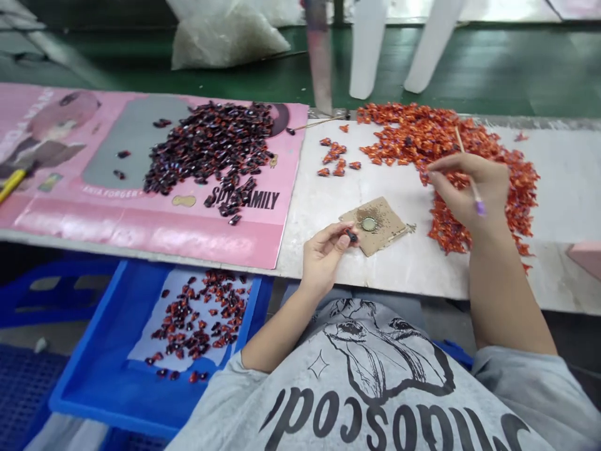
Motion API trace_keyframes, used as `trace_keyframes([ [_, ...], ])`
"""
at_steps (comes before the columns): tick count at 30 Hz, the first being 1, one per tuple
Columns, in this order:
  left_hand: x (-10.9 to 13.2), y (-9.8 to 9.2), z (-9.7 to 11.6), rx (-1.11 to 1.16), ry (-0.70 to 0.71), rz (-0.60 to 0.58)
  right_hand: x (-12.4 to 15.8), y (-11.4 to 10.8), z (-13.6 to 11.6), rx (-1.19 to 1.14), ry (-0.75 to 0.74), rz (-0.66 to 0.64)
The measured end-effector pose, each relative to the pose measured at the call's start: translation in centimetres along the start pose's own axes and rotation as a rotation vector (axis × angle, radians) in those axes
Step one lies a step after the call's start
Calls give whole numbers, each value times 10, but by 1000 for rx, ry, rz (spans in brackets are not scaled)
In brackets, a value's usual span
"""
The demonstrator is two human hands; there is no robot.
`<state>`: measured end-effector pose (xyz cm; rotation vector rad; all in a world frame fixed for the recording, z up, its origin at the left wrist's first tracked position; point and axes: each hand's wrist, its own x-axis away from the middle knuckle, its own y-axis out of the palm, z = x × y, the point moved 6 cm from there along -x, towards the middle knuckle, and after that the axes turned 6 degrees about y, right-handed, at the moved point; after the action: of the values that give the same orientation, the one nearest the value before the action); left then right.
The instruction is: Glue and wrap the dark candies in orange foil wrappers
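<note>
My left hand (pixel 320 258) is closed, pinching a small dark, red-tinged piece (pixel 350 235) between thumb and fingertips. It hovers at the left edge of a square of brown cardboard (pixel 390 233) that carries a small round cap (pixel 369 223) and dark smears. My right hand (pixel 479 188) is above a large heap of orange pieces (pixel 451 225), thumb and index finger close together. A thin pale stick with a purple end (pixel 479 207) is held in it, slanting across the hand. Whether the fingertips also hold a piece cannot be made out.
On the left, a pink printed sheet (pixel 253 241) bears a heap of dark pieces (pixel 206 147). A blue tray (pixel 106 357) below holds more red-black pieces on white paper. Thin sticks (pixel 323 121) and several loose orange pieces (pixel 334 151) lie mid-table. A yellow tool (pixel 12 183) lies far left.
</note>
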<state>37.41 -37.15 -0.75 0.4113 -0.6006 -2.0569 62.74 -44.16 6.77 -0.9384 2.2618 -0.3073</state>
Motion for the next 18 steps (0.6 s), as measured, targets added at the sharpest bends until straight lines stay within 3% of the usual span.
trace_keyframes([
  [3, -5, 13, 5, 91, -18, -44, 19, 18, -31, -446, 176, -52],
  [8, -13, 33, 8, 257, -82, -109, 47, 52, -54, -565, 227, -216],
  [14, -12, 33, 6, 286, -166, -123, 56, 51, -68, -389, 21, -210],
  [18, -14, 25, 4, 268, -196, -83, 58, 50, -85, -199, -225, -248],
])
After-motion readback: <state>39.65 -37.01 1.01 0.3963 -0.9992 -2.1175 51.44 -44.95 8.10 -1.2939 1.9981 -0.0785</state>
